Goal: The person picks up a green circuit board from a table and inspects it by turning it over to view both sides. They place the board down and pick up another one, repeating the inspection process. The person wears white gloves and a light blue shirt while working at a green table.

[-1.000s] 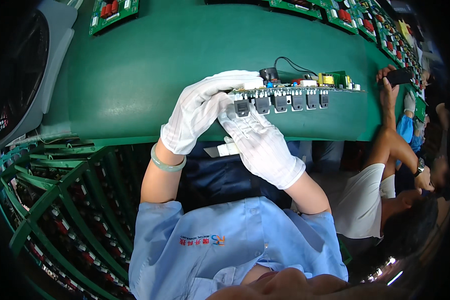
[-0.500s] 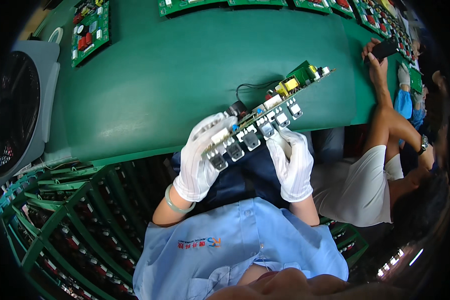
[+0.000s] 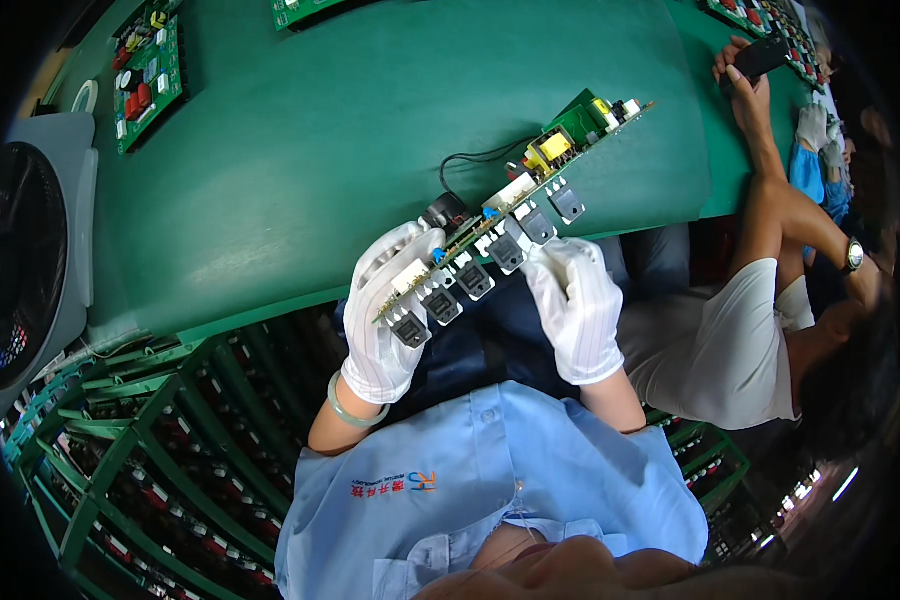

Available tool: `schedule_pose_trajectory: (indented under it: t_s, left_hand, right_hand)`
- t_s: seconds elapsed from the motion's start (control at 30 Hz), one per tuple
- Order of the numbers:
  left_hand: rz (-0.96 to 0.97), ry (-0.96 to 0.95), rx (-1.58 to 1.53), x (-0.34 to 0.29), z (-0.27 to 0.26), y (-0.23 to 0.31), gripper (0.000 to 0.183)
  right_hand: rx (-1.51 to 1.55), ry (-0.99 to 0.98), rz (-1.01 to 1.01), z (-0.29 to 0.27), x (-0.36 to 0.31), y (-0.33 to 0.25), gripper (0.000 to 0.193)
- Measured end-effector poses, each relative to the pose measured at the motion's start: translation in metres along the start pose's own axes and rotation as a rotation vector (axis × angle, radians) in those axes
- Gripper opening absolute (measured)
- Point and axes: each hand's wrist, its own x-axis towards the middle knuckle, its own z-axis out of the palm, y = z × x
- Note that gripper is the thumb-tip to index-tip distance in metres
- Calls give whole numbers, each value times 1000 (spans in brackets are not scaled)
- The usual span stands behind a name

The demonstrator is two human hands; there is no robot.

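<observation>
A green circuit board [image 3: 500,215] is tilted in the air above the near table edge, its right end higher. It carries a yellow transformer [image 3: 550,152], white and blue parts, and a black cylindrical part [image 3: 446,212] with a black wire. Several black transistors [image 3: 474,280] stick out along its near edge. My left hand [image 3: 385,310], in a white glove, is closed around the board's lower left end. White-gloved too, my right hand [image 3: 575,305] has its fingers curled together beside a transistor near the middle of that edge. What those fingertips pinch is hidden.
On the green table [image 3: 300,150] another populated board [image 3: 150,90] lies at far left, with more boards along the back. A grey fan [image 3: 45,230] stands left. Green racks [image 3: 170,420] holding boards fill the lower left. A co-worker's hand [image 3: 745,75] holds a black object at right.
The whole view has shifted, so the table things sit further up and left. The board in my hands has moved slightly left and turned, its transistors showing darker faces. Both hands keep their places on it.
</observation>
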Motion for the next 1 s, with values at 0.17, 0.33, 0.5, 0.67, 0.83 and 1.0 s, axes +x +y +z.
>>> schedule_pose_trajectory:
  t_s: [0.17,0.33,0.5,0.67,0.83,1.0]
  left_hand:
    - [-13,18,-29,3,0,5,32]
    - [35,28,-21,1,1,-1,30]
    - [4,-40,45,4,-4,4,29]
    - [9,0,-33,0,0,2,28]
    - [-11,-12,9,-3,-2,2,30]
    - [-13,-21,11,-3,-1,3,31]
  right_hand:
    - [90,-17,-60,2,-2,-2,22]
    - [90,-16,-7,3,-3,-1,22]
    - [71,-37,-12,1,2,1,23]
    - [83,37,47,-3,2,9,24]
    - [119,-6,29,-3,5,3,19]
    - [95,27,97,-1,4,5,20]
